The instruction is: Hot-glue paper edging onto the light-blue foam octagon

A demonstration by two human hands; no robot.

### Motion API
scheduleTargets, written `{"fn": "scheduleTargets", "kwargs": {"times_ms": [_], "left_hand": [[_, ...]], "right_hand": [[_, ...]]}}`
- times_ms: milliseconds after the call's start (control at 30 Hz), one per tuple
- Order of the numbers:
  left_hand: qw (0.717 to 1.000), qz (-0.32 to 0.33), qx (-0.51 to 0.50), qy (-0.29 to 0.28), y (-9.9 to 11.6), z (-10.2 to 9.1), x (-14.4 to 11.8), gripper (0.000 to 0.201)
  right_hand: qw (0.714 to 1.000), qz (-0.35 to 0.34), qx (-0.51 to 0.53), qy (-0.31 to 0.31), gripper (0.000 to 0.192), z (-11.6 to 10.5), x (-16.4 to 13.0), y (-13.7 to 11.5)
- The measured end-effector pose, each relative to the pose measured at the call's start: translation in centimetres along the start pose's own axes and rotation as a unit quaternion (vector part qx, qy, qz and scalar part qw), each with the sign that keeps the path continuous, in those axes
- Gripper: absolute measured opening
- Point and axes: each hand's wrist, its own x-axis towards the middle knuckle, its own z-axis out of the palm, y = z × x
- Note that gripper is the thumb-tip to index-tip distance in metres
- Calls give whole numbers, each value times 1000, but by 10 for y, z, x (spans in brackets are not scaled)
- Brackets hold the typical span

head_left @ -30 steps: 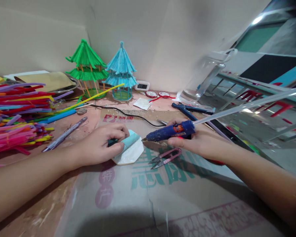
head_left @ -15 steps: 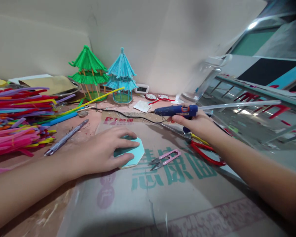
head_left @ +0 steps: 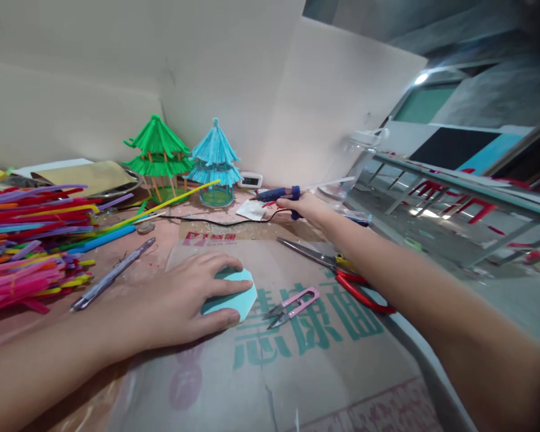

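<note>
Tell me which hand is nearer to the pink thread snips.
Left. The left hand lies just left of the pink thread snips; the right hand, holding the glue gun, is farther, beyond them.

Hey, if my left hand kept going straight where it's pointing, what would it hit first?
Past the flat pale-blue angular piece beneath it, your left hand would probably meet the small pink-handled metal snips first, though the exact line is unclear.

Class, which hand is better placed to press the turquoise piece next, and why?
Likely the left hand: it lies spread on the turquoise piece, while the right hand holds the glue gun farther back.
</note>
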Motion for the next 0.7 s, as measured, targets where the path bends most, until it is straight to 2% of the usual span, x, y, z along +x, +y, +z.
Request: {"fn": "scheduleTargets", "kwargs": {"times_ms": [100,233,400,500,600,700], "left_hand": [[999,-18,-46,20,-4,6,0,44],[988,-84,-79,99,-10,10,3,47],[974,-162,-69,144,-18,-1,7,48],[965,-186,-40,182,-23,-4,7,38],[968,-152,-43,196,-25,-5,6,31],[987,-75,-57,132,-26,-7,5,40]], "right_hand": [[1000,-1,-8,-13,30,8,13,9],[999,-8,-39,-33,28,11,24,16],[996,-12,-82,-32,34,9,24,17],[994,-14,-107,-25,39,10,19,15],[992,-16,-120,-31,36,12,16,13],[989,-19,-140,-36,33,13,17,11]]}}
